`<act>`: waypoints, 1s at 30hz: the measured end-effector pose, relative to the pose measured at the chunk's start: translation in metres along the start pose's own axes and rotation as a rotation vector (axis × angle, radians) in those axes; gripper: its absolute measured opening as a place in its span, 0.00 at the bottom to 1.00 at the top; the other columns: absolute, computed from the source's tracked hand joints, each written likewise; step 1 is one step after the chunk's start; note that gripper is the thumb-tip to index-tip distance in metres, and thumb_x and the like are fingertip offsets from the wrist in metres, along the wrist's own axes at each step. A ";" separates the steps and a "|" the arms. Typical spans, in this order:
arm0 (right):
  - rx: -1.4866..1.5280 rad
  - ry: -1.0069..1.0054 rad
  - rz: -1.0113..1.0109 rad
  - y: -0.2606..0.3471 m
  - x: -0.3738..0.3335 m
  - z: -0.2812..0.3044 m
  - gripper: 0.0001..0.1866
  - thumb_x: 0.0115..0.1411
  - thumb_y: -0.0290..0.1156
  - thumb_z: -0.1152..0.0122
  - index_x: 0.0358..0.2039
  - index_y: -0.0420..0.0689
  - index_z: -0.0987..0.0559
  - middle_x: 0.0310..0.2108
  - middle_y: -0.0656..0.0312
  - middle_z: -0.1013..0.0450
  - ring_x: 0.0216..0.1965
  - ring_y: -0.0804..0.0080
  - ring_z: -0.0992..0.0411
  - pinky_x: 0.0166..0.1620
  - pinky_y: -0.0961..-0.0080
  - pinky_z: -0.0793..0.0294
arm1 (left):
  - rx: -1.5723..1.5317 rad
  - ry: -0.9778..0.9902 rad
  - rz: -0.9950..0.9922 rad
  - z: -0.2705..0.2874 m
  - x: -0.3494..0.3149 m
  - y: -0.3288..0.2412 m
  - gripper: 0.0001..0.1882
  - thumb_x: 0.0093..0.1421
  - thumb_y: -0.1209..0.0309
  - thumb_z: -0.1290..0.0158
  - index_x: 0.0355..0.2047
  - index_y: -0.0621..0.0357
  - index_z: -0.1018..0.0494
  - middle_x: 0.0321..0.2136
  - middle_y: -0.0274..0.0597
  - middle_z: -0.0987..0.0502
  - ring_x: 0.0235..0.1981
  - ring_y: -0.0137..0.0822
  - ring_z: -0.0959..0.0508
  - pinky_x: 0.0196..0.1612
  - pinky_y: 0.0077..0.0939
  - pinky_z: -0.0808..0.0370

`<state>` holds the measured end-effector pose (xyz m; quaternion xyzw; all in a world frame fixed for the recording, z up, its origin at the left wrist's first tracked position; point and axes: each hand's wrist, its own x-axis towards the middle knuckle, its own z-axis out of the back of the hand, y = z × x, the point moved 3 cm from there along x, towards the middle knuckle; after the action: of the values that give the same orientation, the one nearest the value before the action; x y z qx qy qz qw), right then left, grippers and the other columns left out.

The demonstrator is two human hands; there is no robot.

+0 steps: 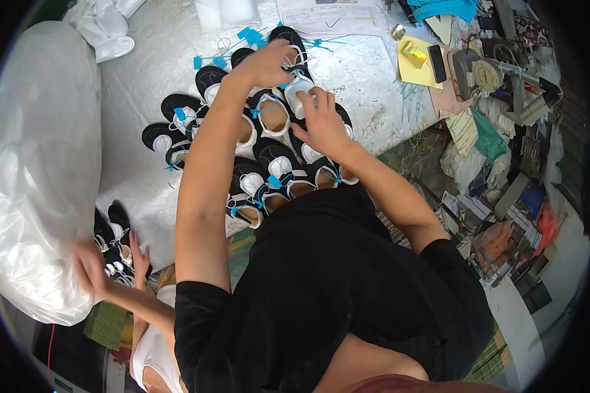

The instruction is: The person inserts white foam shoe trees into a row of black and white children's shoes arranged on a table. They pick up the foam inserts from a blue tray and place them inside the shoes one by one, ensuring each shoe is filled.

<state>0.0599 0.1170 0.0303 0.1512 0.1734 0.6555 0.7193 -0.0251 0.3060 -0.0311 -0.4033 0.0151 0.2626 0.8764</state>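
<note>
Several black-and-white shoes point(275, 116) with blue tags stand in close rows on the table before me. At the far end of the rows, my left hand point(267, 65) is over a black shoe point(284, 35), its fingertips drawn together beside a thin white strap. What those fingertips pinch is too small to make out. My right hand point(322, 126) curves its fingers and thumb round the white padded end of a shoe point(299, 97), just nearer than the left hand. Blue tags on thin ties point(250, 35) lie beyond the shoes.
A big white plastic bag point(42, 164) bulges along the left. Beside it, a co-worker's hands point(93, 267) are near more black shoes point(117, 219). Papers point(334, 16), a yellow sheet point(418, 71) and a phone point(436, 63) lie at the back; a sewing machine point(514, 82) stands right.
</note>
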 end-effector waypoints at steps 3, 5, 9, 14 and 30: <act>0.137 0.227 0.065 -0.021 0.001 0.022 0.28 0.58 0.22 0.35 0.59 0.43 0.29 0.54 0.46 0.33 0.54 0.44 0.30 0.51 0.55 0.21 | 0.116 -0.401 -0.060 0.012 0.023 0.014 0.27 0.64 0.70 0.47 0.65 0.52 0.29 0.65 0.53 0.30 0.63 0.58 0.28 0.64 0.45 0.28; 0.087 0.231 0.077 -0.028 0.008 0.012 0.26 0.59 0.23 0.37 0.59 0.43 0.30 0.53 0.47 0.33 0.53 0.44 0.29 0.50 0.56 0.21 | 0.030 -0.331 -0.049 -0.008 0.035 0.038 0.25 0.65 0.71 0.49 0.64 0.51 0.28 0.63 0.52 0.28 0.59 0.56 0.25 0.62 0.44 0.27; 0.014 0.144 0.077 -0.041 0.019 -0.013 0.21 0.59 0.24 0.40 0.53 0.41 0.29 0.49 0.49 0.32 0.51 0.45 0.28 0.48 0.54 0.19 | -0.010 -0.357 -0.029 -0.015 0.044 0.050 0.21 0.67 0.75 0.52 0.59 0.49 0.23 0.59 0.46 0.23 0.56 0.51 0.22 0.58 0.40 0.23; -0.132 0.013 0.215 -0.060 0.038 -0.034 0.16 0.55 0.25 0.35 0.43 0.40 0.29 0.45 0.51 0.31 0.45 0.51 0.27 0.45 0.59 0.22 | -0.007 -0.383 -0.023 -0.011 0.039 0.041 0.25 0.63 0.80 0.52 0.59 0.48 0.22 0.57 0.45 0.22 0.53 0.51 0.20 0.56 0.40 0.22; -0.106 -0.134 0.185 -0.085 0.082 -0.056 0.23 0.51 0.24 0.38 0.50 0.51 0.25 0.39 0.59 0.28 0.31 0.62 0.23 0.38 0.63 0.32 | -0.097 -0.425 0.021 -0.009 0.031 0.037 0.26 0.63 0.82 0.54 0.60 0.50 0.24 0.60 0.50 0.24 0.58 0.54 0.23 0.58 0.44 0.24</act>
<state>0.1169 0.1900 -0.0616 0.1719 0.0754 0.7156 0.6729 -0.0144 0.3331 -0.0705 -0.3803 -0.1786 0.3512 0.8367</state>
